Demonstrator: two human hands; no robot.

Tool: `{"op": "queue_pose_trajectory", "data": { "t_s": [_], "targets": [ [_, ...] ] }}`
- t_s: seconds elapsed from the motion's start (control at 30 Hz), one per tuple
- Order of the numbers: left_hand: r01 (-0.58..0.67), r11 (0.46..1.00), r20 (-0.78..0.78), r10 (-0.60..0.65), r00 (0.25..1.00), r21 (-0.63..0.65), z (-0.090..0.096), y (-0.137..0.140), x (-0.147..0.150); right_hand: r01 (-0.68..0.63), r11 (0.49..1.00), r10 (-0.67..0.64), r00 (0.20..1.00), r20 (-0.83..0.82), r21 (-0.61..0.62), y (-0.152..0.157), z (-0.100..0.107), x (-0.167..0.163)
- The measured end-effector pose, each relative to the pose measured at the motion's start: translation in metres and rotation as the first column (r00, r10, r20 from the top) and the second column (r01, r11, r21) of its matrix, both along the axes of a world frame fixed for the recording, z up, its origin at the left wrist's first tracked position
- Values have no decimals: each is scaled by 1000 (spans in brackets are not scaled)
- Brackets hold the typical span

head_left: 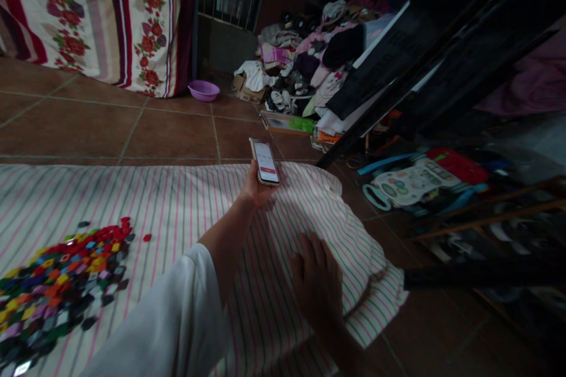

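My left hand (255, 185), at the end of a white sleeve, is closed around a smartphone (266, 164) near the far edge of the striped cloth (186, 206). The phone's screen is lit, pale with a red bar low on it. My right hand (316, 277) is in shadow over the cloth, nearer to me, fingers stretched out and no object visible in it. To the left lies a heap of small coloured plastic pieces (66, 283) in red, yellow, orange, black and other colours. One red piece (147, 237) sits apart from the heap.
Brown floor tiles (177, 132) run beyond the cloth. A purple basin (204, 91) stands by a floral curtain (145, 23). Clothes and shoes (309, 59) are piled at the back. A dark metal post (354, 129) slants across the right, near a white toy panel (411, 179).
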State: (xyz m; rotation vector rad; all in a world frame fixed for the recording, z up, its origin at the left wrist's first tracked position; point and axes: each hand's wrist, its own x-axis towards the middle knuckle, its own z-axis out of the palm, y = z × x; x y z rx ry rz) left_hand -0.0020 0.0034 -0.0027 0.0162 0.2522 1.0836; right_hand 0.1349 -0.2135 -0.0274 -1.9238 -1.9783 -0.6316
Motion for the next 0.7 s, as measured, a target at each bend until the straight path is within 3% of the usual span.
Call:
{"op": "queue_pose_trajectory", "data": {
  "t_s": [0.7],
  "targets": [
    [-13,1000,-4,13,1000,-2,2,-2,-1,6,1000,-6,1000,2,-6,0,0,0]
  ]
}}
